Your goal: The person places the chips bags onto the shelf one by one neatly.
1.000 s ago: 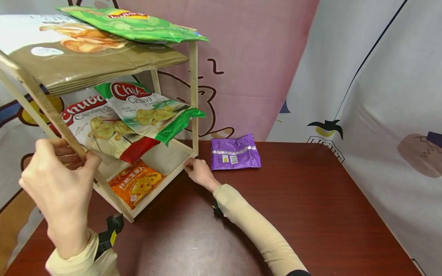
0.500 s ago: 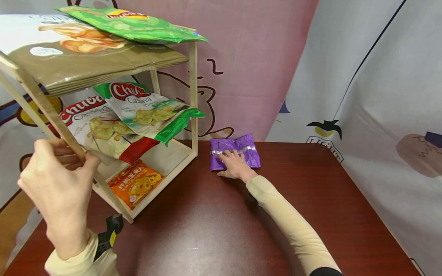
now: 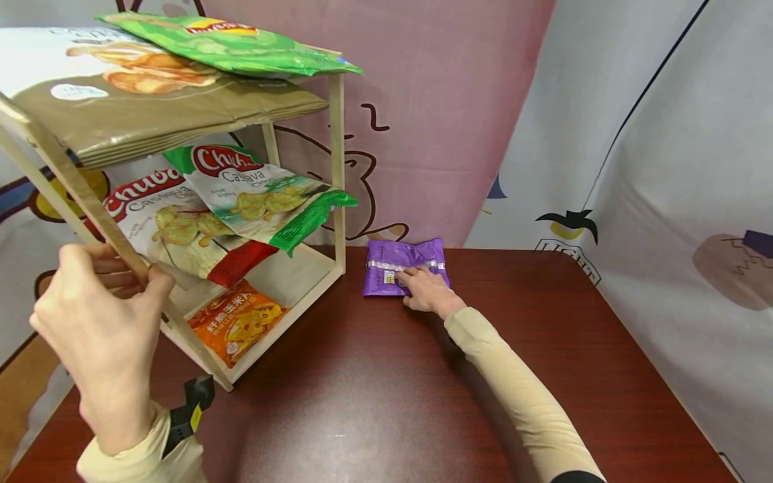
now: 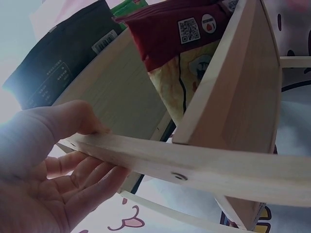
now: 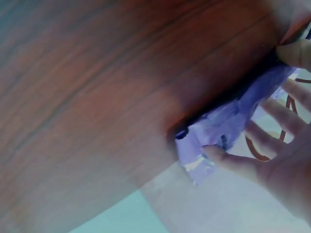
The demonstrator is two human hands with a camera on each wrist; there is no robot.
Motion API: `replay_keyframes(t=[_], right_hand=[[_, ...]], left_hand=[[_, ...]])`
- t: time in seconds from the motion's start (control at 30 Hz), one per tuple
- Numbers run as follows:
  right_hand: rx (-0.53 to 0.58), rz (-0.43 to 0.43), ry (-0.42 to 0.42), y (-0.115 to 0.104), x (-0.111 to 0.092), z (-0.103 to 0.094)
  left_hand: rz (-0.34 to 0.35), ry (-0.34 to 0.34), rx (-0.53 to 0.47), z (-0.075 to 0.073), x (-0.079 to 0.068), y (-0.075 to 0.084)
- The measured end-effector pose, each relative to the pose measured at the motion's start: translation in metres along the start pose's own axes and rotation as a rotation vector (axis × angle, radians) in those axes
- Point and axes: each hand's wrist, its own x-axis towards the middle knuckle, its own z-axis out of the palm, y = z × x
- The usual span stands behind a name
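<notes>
My left hand (image 3: 99, 335) grips the front left post (image 3: 96, 204) of a small wooden shelf rack (image 3: 338, 147). In the left wrist view, the thumb is above the wooden bar (image 4: 233, 170) and the fingers curl under it. Farther right, my right hand (image 3: 429, 292) lies over the right part of a purple snack packet (image 3: 392, 252) on the table. Seen from the right wrist, the fingers are spread across the purple packet (image 5: 221, 119), with the thumb near its table-side edge. Part of the packet's labels is hidden under the hand.
Large chip bags (image 3: 181, 100) and a green bag (image 3: 241, 47) lie on the rack's top. Two Chuba cassava chip bags (image 3: 253, 194) lean on the middle shelf. An orange snack packet (image 3: 241, 322) lies on the bottom shelf. A curtain (image 3: 435, 134) hangs behind the brown table (image 3: 338, 402).
My right hand has gone from the rack's lower right corner to the purple packet, then slightly right across it. The packet has shifted a little left. My left hand stays on the post.
</notes>
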Motion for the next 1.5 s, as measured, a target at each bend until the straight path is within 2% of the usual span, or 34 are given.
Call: replay_keyframes(t=[0.27, 0.43, 0.6, 0.83, 1.27, 1.43, 1.5], right_hand=[[-0.041, -0.122, 0.197, 0.013, -0.005, -0.001], [0.001, -0.135, 0.267, 0.018, -0.009, -0.003], [0.129, -0.097, 0.309, 0.018, -0.015, -0.011], [0.391, -0.103, 0.377, 0.017, -0.022, -0.023], [0.932, 0.031, 0.289, 0.021, -0.034, -0.038], [1.319, 0.122, 0.144, 0.026, -0.035, -0.038], [1.420, 0.171, 0.077, 0.029, -0.034, -0.036]], left_hand=[[0.004, 0.001, 0.002, 0.000, 0.001, 0.000], [0.001, 0.001, 0.000, 0.000, 0.001, 0.000], [0.005, -0.004, -0.002, 0.000, 0.000, 0.000], [0.006, 0.004, 0.003, 0.000, 0.001, -0.001], [0.005, -0.010, 0.001, -0.001, 0.001, -0.001], [0.004, -0.009, 0.000, -0.001, 0.001, -0.001], [0.004, -0.010, 0.000, -0.001, 0.001, -0.001]])
